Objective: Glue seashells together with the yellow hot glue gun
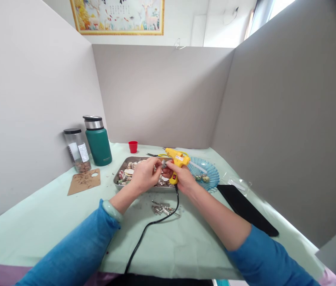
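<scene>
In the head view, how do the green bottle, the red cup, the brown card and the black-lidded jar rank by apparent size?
1. Green bottle
2. Black-lidded jar and brown card, too alike to rank
3. Red cup

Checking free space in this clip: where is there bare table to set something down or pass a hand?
Widest: front left, between the card and left sleeve. Another: between the cord and right forearm, nearer than the clips. Crowded: around the tray, glue gun and plate, where both hands work.
</scene>
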### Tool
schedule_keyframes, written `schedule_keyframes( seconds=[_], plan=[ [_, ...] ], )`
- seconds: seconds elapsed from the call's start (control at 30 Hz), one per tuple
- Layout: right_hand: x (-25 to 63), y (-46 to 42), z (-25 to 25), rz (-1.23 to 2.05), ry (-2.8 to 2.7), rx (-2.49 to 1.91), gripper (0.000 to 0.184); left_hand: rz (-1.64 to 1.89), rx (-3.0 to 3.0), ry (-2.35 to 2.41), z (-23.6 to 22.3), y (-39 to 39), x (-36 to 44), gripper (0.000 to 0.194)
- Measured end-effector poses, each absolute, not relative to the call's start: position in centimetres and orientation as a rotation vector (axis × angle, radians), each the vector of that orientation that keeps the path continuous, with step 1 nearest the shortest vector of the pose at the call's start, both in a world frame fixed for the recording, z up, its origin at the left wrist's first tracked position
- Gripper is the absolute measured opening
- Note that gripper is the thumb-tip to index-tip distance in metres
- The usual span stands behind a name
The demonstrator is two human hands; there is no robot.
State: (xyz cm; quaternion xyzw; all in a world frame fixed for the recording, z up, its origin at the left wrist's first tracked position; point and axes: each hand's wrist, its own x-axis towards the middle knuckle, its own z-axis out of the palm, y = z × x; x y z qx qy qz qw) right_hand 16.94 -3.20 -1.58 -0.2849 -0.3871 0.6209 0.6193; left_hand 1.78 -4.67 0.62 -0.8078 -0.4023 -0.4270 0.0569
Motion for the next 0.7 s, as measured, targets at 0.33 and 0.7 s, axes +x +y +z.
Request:
schedule_keyframes(
  seconds=[0.33,0.7],
  plan=[
    [17.11,-3.03,-1.84,1.426,-0.924,-0.633,0.03,-1.344,-2.445,-1.194,0.52,-4.45,1.67,0.006],
    [17.61,-3.44,-0.96,1.512,-0.81,-0.606,0.02,-1.537,-2.515,-1.32,1.3,-4.36,1.4,0.012]
  ],
)
